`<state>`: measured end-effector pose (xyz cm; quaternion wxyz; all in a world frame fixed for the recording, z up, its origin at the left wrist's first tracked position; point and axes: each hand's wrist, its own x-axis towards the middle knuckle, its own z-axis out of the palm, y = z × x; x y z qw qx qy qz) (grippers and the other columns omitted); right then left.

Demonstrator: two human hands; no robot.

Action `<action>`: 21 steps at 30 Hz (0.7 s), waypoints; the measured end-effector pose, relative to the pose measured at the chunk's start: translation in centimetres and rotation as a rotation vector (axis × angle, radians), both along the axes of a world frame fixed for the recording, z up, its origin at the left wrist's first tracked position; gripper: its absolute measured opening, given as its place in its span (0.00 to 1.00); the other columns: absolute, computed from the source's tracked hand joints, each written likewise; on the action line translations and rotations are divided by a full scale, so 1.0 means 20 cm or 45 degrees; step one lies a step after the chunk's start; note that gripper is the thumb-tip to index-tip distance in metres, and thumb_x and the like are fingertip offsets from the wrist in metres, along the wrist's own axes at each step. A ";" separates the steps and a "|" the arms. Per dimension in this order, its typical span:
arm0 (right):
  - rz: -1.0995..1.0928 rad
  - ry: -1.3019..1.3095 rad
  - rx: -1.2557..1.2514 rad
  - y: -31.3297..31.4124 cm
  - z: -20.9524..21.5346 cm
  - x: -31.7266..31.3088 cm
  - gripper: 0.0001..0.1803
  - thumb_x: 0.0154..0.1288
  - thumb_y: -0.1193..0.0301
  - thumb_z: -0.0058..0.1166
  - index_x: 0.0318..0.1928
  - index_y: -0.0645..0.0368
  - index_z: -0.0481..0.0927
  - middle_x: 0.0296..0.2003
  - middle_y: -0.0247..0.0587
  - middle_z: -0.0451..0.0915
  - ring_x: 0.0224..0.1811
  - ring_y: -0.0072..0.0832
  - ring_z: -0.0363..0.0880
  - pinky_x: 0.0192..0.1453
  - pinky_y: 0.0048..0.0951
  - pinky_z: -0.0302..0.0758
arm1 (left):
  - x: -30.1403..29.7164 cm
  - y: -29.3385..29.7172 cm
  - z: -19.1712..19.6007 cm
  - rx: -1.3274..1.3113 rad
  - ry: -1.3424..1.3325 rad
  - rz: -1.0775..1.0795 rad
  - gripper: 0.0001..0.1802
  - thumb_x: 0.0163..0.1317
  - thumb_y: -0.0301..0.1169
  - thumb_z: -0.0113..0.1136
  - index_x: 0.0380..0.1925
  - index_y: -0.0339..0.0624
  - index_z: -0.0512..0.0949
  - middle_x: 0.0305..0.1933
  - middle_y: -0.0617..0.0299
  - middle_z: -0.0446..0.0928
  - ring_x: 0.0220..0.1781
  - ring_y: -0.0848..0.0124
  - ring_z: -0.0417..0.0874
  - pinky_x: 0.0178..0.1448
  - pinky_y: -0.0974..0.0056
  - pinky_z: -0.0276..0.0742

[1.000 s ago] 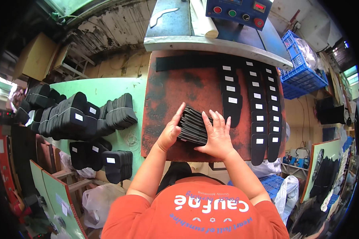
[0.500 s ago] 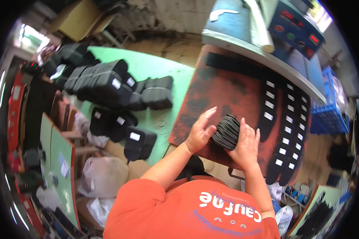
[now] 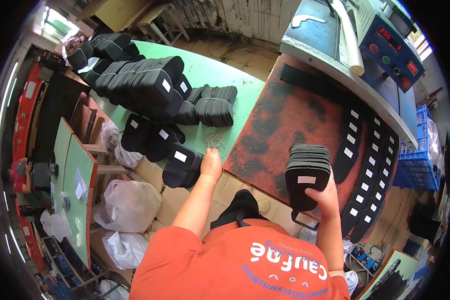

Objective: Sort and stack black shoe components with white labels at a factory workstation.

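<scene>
A stack of black insoles (image 3: 307, 167) with grey edges and a white label on its front piece is in my right hand (image 3: 327, 197), above the near edge of the dark-stained red board (image 3: 255, 140). My thumb presses on the front insole; the fingers behind are mostly hidden. To the left, my left hand (image 3: 212, 165) reaches the edge of the green table (image 3: 252, 90). Its fingers are drawn together at a loose bundle of thin pale string (image 3: 214, 139). Beside that hand lies a small labelled insole stack (image 3: 183, 165).
Tied bundles of black insoles (image 3: 140, 82) crowd the green table. Overlapping rows of labelled insoles (image 3: 370, 172) run along the board's right side. A machine with a control panel (image 3: 387, 47) overhangs the board's far side. Plastic bags (image 3: 130, 205) and a blue crate (image 3: 417, 167) stand around.
Both hands were around the stack on the board. My right hand now holds it raised and turned label-up, while my left hand has left it for the string. The view has shifted.
</scene>
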<state>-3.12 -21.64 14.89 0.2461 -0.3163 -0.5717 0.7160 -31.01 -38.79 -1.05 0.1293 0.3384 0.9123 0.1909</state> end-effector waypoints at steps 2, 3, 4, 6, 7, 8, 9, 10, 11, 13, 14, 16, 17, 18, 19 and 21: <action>0.091 0.101 -0.243 -0.03 -0.02 0.03 0.49 0.36 0.71 0.68 0.62 0.62 0.59 0.50 0.42 0.73 0.51 0.29 0.73 0.57 0.32 0.69 | 0.00 -0.04 0.02 0.185 0.019 0.001 0.04 0.57 0.20 0.48 0.32 0.33 0.70 0.39 0.41 0.71 0.39 0.44 0.77 0.44 0.49 0.74; 0.120 0.148 -0.392 -0.06 0.05 0.02 0.45 0.35 0.68 0.69 0.58 0.64 0.64 0.48 0.42 0.75 0.49 0.29 0.75 0.55 0.31 0.71 | 0.00 -0.05 0.06 0.369 0.034 -0.015 0.03 0.57 0.21 0.48 0.32 0.33 0.69 0.39 0.40 0.71 0.38 0.45 0.77 0.43 0.50 0.74; 0.132 0.242 -0.456 -0.07 0.03 0.05 0.44 0.35 0.68 0.69 0.57 0.66 0.66 0.47 0.42 0.76 0.49 0.29 0.76 0.54 0.30 0.72 | 0.01 -0.03 0.15 0.526 0.094 -0.026 0.03 0.59 0.23 0.48 0.33 0.34 0.68 0.36 0.43 0.73 0.35 0.47 0.78 0.40 0.50 0.74; 0.125 0.431 -0.589 -0.09 -0.06 0.13 0.44 0.34 0.69 0.68 0.57 0.66 0.66 0.49 0.42 0.76 0.51 0.31 0.75 0.56 0.31 0.71 | 0.07 0.03 0.42 0.639 -0.093 0.001 0.02 0.61 0.22 0.47 0.31 0.34 0.68 0.29 0.49 0.75 0.30 0.53 0.78 0.37 0.57 0.73; 0.118 0.472 -0.686 -0.11 -0.10 0.17 0.45 0.33 0.68 0.68 0.57 0.66 0.67 0.50 0.42 0.76 0.53 0.33 0.74 0.59 0.33 0.69 | 0.12 0.06 0.56 0.638 -0.248 -0.113 0.02 0.60 0.23 0.48 0.31 0.35 0.69 0.28 0.50 0.76 0.30 0.54 0.78 0.37 0.58 0.73; 0.175 0.512 -0.728 -0.13 -0.12 0.18 0.44 0.32 0.66 0.69 0.56 0.65 0.69 0.50 0.42 0.76 0.54 0.34 0.74 0.60 0.33 0.67 | 0.18 0.10 0.67 0.631 -0.413 -0.247 0.02 0.60 0.23 0.49 0.31 0.36 0.70 0.28 0.52 0.77 0.30 0.54 0.79 0.37 0.58 0.73; 0.202 0.495 -0.684 -0.14 -0.13 0.17 0.44 0.31 0.64 0.69 0.55 0.64 0.70 0.50 0.41 0.76 0.53 0.33 0.74 0.59 0.33 0.68 | 0.26 0.14 0.76 0.645 -0.553 -0.461 0.02 0.59 0.23 0.50 0.30 0.35 0.72 0.28 0.50 0.76 0.30 0.57 0.78 0.36 0.60 0.72; 0.219 0.518 -0.710 -0.15 -0.16 0.14 0.41 0.31 0.65 0.69 0.53 0.64 0.72 0.47 0.40 0.78 0.50 0.32 0.76 0.57 0.33 0.69 | 0.34 0.19 0.83 0.634 -0.577 -0.662 0.03 0.57 0.21 0.51 0.31 0.34 0.72 0.29 0.51 0.77 0.32 0.61 0.79 0.39 0.63 0.73; 0.393 0.501 -0.771 -0.12 -0.23 0.14 0.38 0.33 0.66 0.69 0.51 0.63 0.74 0.44 0.39 0.79 0.46 0.30 0.77 0.53 0.32 0.72 | 0.41 0.22 0.82 0.767 -0.605 -0.700 0.03 0.56 0.20 0.52 0.31 0.33 0.72 0.31 0.53 0.78 0.34 0.63 0.79 0.40 0.64 0.73; 0.407 0.532 -0.729 -0.12 -0.12 0.09 0.36 0.35 0.67 0.68 0.51 0.64 0.74 0.43 0.38 0.79 0.45 0.28 0.78 0.52 0.29 0.73 | 0.48 0.29 0.81 0.880 -0.861 -0.717 0.03 0.55 0.18 0.52 0.31 0.34 0.72 0.34 0.56 0.79 0.37 0.66 0.80 0.43 0.66 0.74; 0.400 0.642 -0.761 -0.10 -0.08 0.11 0.36 0.36 0.67 0.67 0.52 0.65 0.73 0.44 0.40 0.79 0.46 0.28 0.78 0.53 0.29 0.73 | 0.48 0.33 0.84 0.843 -1.070 -0.686 0.04 0.55 0.18 0.52 0.31 0.35 0.72 0.36 0.58 0.79 0.39 0.68 0.80 0.44 0.67 0.74; 0.384 0.969 -0.818 -0.14 -0.12 0.19 0.35 0.39 0.68 0.64 0.53 0.66 0.72 0.47 0.43 0.78 0.47 0.30 0.78 0.54 0.29 0.73 | 0.53 0.41 0.84 0.975 -2.108 -0.418 0.05 0.58 0.18 0.52 0.34 0.38 0.71 0.34 0.59 0.77 0.38 0.70 0.79 0.43 0.68 0.75; 0.282 1.060 -0.800 -0.19 -0.09 0.23 0.35 0.39 0.68 0.63 0.53 0.66 0.72 0.47 0.44 0.78 0.48 0.30 0.78 0.54 0.29 0.73 | 0.58 0.45 0.86 0.945 -2.198 -0.259 0.05 0.62 0.20 0.51 0.37 0.40 0.69 0.28 0.63 0.73 0.30 0.74 0.75 0.39 0.70 0.74; 0.193 1.152 -0.775 -0.23 -0.04 0.27 0.35 0.40 0.68 0.63 0.53 0.66 0.72 0.47 0.44 0.78 0.48 0.29 0.77 0.53 0.29 0.73 | 0.64 0.50 0.87 0.959 -2.346 -0.029 0.04 0.66 0.25 0.49 0.39 0.40 0.68 0.24 0.68 0.67 0.22 0.77 0.68 0.28 0.70 0.72; 0.137 1.173 -0.726 -0.24 0.01 0.33 0.35 0.40 0.68 0.63 0.53 0.66 0.72 0.47 0.44 0.78 0.48 0.29 0.77 0.53 0.29 0.73 | 0.61 0.52 0.78 0.843 -2.675 -0.120 0.06 0.66 0.28 0.48 0.40 0.39 0.67 0.22 0.69 0.64 0.19 0.78 0.65 0.23 0.70 0.68; 0.083 0.919 -0.337 -0.21 0.06 0.46 0.38 0.39 0.66 0.65 0.55 0.65 0.70 0.48 0.44 0.77 0.50 0.31 0.76 0.55 0.30 0.72 | 0.71 0.54 0.83 0.596 -2.750 -0.317 0.12 0.66 0.36 0.51 0.36 0.37 0.68 0.16 0.70 0.59 0.14 0.80 0.59 0.15 0.71 0.55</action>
